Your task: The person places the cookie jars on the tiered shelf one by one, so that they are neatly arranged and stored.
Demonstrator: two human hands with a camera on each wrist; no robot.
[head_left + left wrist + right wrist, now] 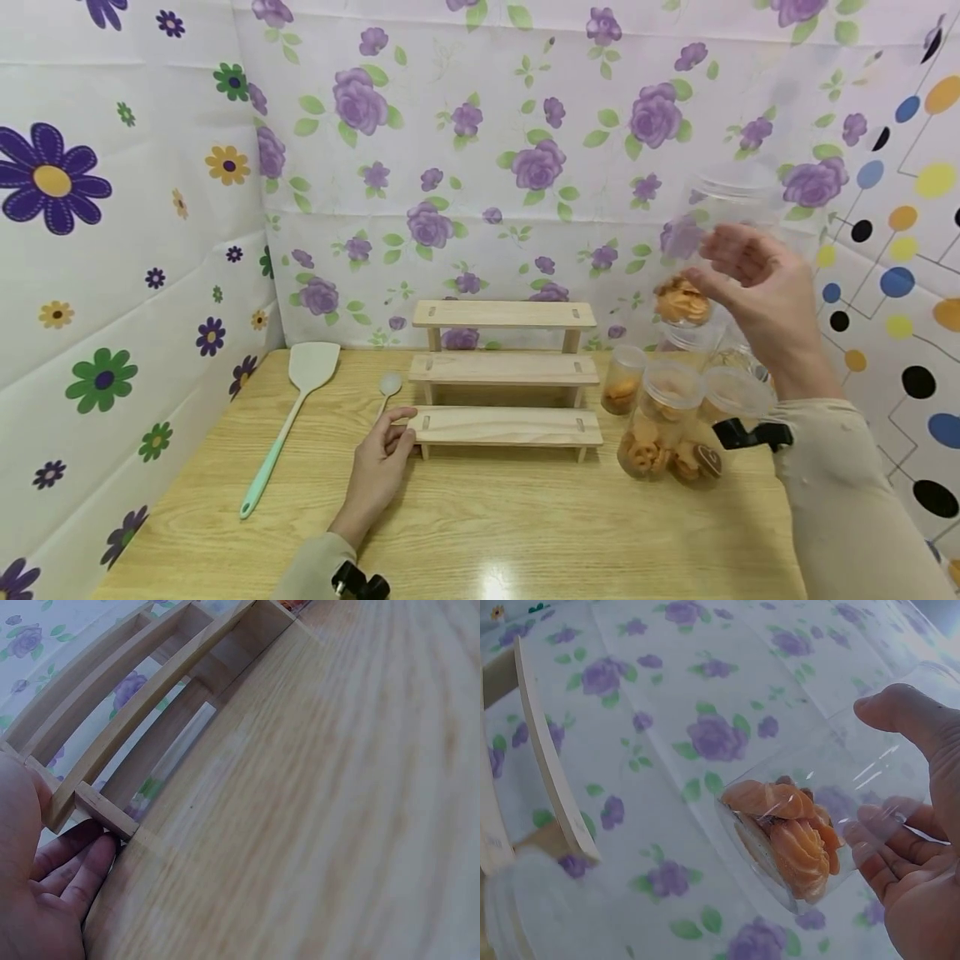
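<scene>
I have the right hand [772,300] gripping the jar [836,769] (cookies [795,840] low inside), raised right of the rack [506,425], tilted base-first towards it; the left hand [378,471], further off, holds the rack's left end.

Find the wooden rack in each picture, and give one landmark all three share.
Head view: the wooden rack stands near the centre, slightly low.
Left wrist view: the wooden rack slants across the upper left.
Right wrist view: the wooden rack runs down the left edge, partly cut off.
Shared landmark: the purple-flowered cloth behind it.
</scene>
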